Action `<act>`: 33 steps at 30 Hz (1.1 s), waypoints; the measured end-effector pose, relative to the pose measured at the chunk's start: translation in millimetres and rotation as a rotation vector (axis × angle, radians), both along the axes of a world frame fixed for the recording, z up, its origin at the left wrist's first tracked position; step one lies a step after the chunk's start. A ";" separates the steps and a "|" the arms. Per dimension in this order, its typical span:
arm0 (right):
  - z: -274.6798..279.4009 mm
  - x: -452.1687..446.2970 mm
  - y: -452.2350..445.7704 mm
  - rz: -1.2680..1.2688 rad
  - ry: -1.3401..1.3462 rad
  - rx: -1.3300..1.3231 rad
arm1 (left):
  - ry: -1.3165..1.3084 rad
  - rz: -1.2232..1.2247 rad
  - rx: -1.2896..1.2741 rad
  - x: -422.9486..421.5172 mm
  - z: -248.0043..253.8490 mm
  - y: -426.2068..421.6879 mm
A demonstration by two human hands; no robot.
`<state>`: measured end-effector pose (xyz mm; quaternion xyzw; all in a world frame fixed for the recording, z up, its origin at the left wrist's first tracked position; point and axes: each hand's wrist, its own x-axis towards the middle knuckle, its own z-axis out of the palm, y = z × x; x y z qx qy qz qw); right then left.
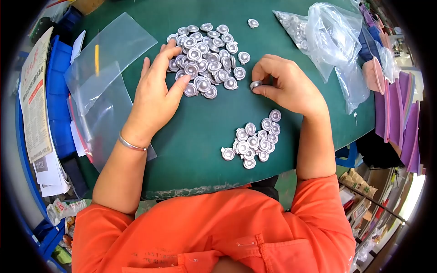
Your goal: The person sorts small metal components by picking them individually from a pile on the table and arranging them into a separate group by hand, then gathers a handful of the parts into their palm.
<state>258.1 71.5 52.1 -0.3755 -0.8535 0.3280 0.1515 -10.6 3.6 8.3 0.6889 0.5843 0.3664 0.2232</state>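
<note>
A large heap of round, silvery metal parts, each with a ridged rim, a domed middle and a small tab, lies on the green tabletop. My left hand rests at the heap's left edge, fingers spread and touching the outer parts. Off the heap's right side, my right hand pinches one round metal part between thumb and fingers, tilted on edge. Closer to my body sits a smaller group of the same parts. A single loose part lies at the far side.
Clear plastic sheets or bags lie on the left, with a yellow strip on one. At the far right is a clear bag beside more metal parts. Blue bins and a newspaper border the left; purple panels stand right.
</note>
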 end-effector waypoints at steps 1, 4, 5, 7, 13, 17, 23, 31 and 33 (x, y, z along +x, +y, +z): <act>3.5 0.9 0.0 0.077 -0.031 0.002 | -0.001 0.001 0.006 0.0 0.2 -0.1; 7.4 8.3 -0.6 0.215 -0.025 -0.049 | 0.003 0.007 0.013 0.5 0.6 -1.2; 9.5 11.4 0.1 0.275 0.012 -0.098 | 0.009 0.011 0.031 0.6 0.8 -0.2; 18.9 17.6 1.4 0.134 0.006 0.030 | 0.013 0.010 0.042 0.7 1.0 0.4; 12.5 2.5 -7.4 0.089 -0.031 -0.011 | 0.011 0.006 0.046 0.2 -0.2 0.2; 21.0 7.1 -5.4 0.282 -0.062 -0.204 | 0.007 0.008 0.040 0.0 -0.4 0.7; 2.2 -6.8 -5.0 0.203 0.096 -0.047 | 0.020 0.009 0.054 0.3 -1.0 0.2; 1.1 -12.7 -3.5 -0.014 0.053 0.129 | 0.024 0.016 0.055 0.4 0.5 0.7; 3.5 -5.5 -3.0 0.165 0.072 0.039 | 0.096 0.008 0.069 -0.2 0.2 0.1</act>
